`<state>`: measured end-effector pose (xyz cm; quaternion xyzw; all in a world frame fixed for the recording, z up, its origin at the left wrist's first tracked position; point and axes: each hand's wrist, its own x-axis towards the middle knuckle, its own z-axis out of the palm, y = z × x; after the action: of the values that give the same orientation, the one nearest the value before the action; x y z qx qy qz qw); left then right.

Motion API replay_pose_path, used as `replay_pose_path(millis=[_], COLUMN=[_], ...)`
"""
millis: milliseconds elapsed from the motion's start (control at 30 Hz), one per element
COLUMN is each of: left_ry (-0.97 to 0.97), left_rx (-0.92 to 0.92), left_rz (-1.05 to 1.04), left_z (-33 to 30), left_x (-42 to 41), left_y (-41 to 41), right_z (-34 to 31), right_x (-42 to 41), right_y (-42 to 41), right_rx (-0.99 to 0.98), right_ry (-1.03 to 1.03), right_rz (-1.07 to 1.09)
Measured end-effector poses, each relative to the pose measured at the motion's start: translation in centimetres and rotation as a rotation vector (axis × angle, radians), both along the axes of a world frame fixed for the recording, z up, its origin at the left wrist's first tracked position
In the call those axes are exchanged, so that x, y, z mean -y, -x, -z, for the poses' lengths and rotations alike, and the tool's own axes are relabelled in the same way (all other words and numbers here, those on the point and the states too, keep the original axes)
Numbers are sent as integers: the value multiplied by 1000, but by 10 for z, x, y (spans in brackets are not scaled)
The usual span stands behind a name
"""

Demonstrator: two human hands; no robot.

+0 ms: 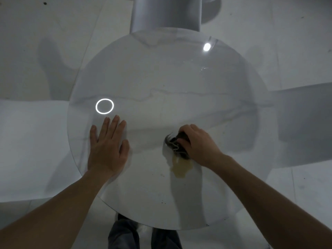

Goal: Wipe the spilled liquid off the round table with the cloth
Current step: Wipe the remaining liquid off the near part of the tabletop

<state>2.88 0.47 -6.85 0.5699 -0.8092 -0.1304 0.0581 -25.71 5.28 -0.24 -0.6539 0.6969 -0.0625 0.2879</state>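
A round glass table fills the middle of the view. A yellowish puddle of spilled liquid lies on its near right part. My right hand is shut on a dark crumpled cloth, pressed onto the glass at the puddle's far edge. The cloth sticks out to the left of my fingers and touches the liquid. My left hand lies flat on the glass near the left rim, fingers apart, holding nothing.
A pale cylindrical column stands just beyond the table's far edge. White seat surfaces sit to the left and a grey one to the right. My legs show below the near rim. Bright light reflections lie on the glass.
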Motion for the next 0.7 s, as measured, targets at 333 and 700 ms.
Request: replay_pose_path(millis=[333, 700], left_ry=[23, -2], left_rx=[-11, -16], left_rz=[7, 1], left_z=[4, 2], left_x=[1, 2], left_y=[-3, -1], right_z=[9, 12], right_x=[-46, -80], right_y=[-29, -66], right_rx=[-80, -131], right_ry=[90, 69], right_rz=[115, 247])
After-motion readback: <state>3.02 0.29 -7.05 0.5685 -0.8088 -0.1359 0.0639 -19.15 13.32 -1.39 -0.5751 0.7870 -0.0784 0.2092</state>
